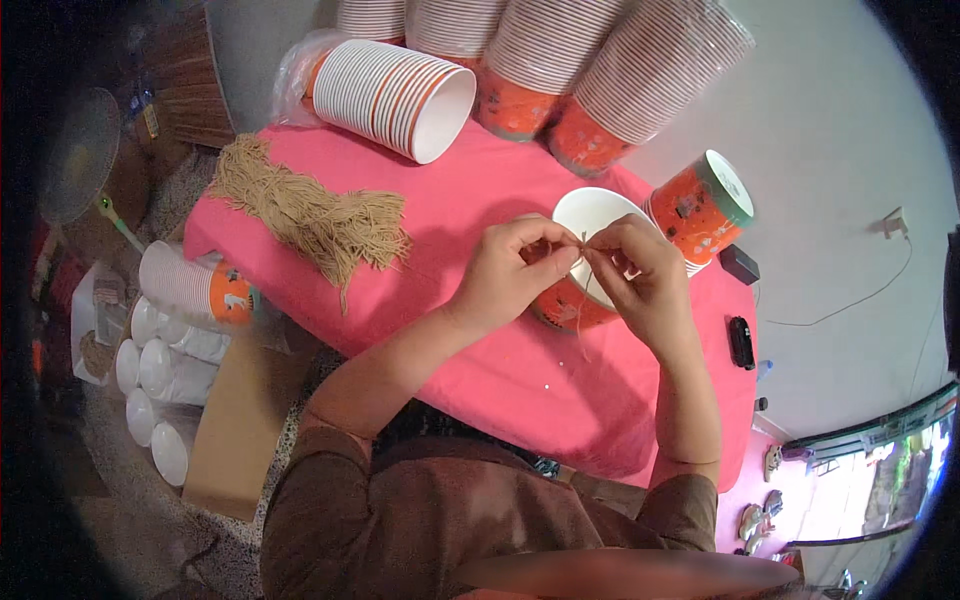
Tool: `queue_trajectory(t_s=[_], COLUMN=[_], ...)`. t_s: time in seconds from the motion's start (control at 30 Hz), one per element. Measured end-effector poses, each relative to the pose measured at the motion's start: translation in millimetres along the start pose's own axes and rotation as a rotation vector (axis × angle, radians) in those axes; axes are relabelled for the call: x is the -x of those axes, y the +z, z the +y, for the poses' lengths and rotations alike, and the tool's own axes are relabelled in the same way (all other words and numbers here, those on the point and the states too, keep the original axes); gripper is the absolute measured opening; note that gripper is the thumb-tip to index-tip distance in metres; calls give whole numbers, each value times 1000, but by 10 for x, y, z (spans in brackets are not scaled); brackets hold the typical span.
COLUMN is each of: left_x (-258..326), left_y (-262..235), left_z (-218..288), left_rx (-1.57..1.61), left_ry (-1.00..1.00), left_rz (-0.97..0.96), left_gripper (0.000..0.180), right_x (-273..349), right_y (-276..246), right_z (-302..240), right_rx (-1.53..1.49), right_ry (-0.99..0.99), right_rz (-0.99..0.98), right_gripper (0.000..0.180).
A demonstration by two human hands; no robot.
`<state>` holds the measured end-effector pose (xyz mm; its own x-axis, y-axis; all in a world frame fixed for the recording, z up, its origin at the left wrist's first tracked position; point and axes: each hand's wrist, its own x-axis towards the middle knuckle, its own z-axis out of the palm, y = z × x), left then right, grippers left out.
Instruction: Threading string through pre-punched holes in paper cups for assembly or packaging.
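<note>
Both my hands meet over a paper bucket [592,208] that stands upright, white inside and orange outside. My left hand [510,268] is closed, thumb and forefinger pinching a thin tan string [584,318]. My right hand [645,275] pinches the same string from the other side, fingertips almost touching the left ones. A loose end of the string dangles down in front of the bucket's orange side. Whether there is a knot between the fingertips is too small to tell. To the left on the pink cloth lies a bundle of similar tan strings [310,215].
A nested stack of buckets [395,100] lies on its side at the back. Tall wrapped stacks [600,100] stand behind. Right of my hands, an upside-down orange bucket [700,205] tops a stack, near black objects [740,342]. A cardboard box [235,430] holds more buckets at left.
</note>
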<state>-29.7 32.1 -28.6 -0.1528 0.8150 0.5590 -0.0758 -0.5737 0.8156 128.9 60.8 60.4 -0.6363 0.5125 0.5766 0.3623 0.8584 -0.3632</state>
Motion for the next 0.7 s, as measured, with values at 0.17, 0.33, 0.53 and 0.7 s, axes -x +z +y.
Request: queue_trajectory(t_s=[0.17, 0.33, 0.53, 0.7], left_x=[106, 176, 274, 316], left_y=[-11, 15, 131, 269], left_z=[65, -76, -348, -453], left_rx=[-127, -104, -104, 24], left_ry=[37, 140, 127, 42], left_rz=[15, 93, 224, 274], left_gripper=[9, 8, 10, 7], right_x=[-26, -57, -228, -304], right_y=[5, -57, -202, -276], right_z=[62, 7, -120, -163], right_rx=[290, 480, 456, 497], right_ry=[-373, -529, -619, -620], right_rz=[-15, -17, 229, 323], right_gripper=[18, 22, 22, 22])
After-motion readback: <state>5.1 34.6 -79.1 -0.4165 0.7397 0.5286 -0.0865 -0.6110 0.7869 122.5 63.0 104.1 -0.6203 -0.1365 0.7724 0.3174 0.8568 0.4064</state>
